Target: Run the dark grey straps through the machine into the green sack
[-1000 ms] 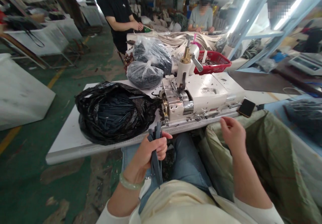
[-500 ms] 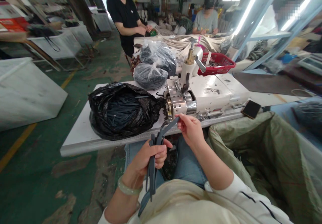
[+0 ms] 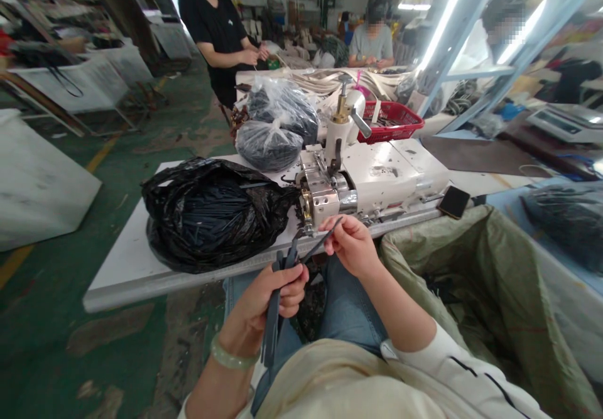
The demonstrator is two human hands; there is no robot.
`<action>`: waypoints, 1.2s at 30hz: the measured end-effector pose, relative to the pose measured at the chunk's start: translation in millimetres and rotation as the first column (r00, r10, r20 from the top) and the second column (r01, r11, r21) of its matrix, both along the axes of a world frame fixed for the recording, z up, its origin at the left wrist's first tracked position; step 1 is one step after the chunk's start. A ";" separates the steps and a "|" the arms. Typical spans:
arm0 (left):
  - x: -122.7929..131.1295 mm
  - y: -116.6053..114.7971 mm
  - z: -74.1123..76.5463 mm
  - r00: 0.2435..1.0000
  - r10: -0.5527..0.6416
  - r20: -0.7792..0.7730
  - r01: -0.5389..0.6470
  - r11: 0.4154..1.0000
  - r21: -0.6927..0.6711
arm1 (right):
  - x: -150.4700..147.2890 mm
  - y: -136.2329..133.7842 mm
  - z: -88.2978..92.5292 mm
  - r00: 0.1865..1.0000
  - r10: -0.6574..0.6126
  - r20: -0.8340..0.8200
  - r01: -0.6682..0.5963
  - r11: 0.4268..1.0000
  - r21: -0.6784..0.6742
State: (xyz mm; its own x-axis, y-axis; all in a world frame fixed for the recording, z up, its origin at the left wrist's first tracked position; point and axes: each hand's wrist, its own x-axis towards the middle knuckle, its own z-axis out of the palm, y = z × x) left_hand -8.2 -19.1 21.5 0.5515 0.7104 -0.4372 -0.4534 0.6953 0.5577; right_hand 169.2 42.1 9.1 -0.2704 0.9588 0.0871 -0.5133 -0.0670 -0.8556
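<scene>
1. Your left hand [image 3: 282,290] is clamped around a bundle of dark strips [image 3: 270,334], held upright in front of your lap; your palm and fingers hide its middle, so you cannot count the strips exactly.
2. Your right hand [image 3: 351,243] pinches the upper end of one single strip [image 3: 321,242] between thumb and fingers. Its lower end runs to the top of your left fist, where you cannot tell whether it is free of the bundle.
3. More strips [image 3: 211,215] lie heaped in one black plastic bag [image 3: 188,261], too many and too dark to count; the bag's folds cover the edges of the heap.
4. That bag rests on the white surface [image 3: 117,274], left of one machine [image 3: 400,171]. Your right hand is just in front of the machine and overlaps its lower edge in view; whether they touch is unclear.
5. Behind the black bag sit two clear bags, the nearer one [image 3: 268,147] partly covering the farther one [image 3: 287,102]; their dark contents are blurred by the plastic.
6. One red basket [image 3: 396,133] stands behind the machine, which hides part of it.
7. One phone [image 3: 453,201] lies by the machine's right end, near one green sack [image 3: 513,268] whose depths are too shadowed to read.
8. Three other people are in view, one mostly hidden behind the blue frame [image 3: 485,70] at right.
</scene>
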 end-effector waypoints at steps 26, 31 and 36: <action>-12.6 6.0 0.6 0.946 0.287 -0.153 -0.264 0.952 0.156 | 3.6 60.6 -28.4 0.959 -0.145 0.245 0.191 0.966 -0.175; -14.7 7.3 0.1 0.944 0.303 -0.129 -0.285 0.948 0.140 | 12.0 92.2 -27.1 0.951 -0.151 0.270 0.221 0.942 -0.251; -13.2 8.2 -0.1 0.938 0.324 -0.124 -0.308 0.942 0.133 | 12.9 108.0 -24.0 0.917 -0.204 0.343 0.286 0.935 -0.207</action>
State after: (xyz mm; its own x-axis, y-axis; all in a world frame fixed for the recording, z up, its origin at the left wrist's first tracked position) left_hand -21.4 -10.9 21.4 0.2286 0.8859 -0.4037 -0.5496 0.4597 0.6975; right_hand 182.1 150.0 -14.9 0.0023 0.9773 -0.2118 -0.2512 -0.2044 -0.9461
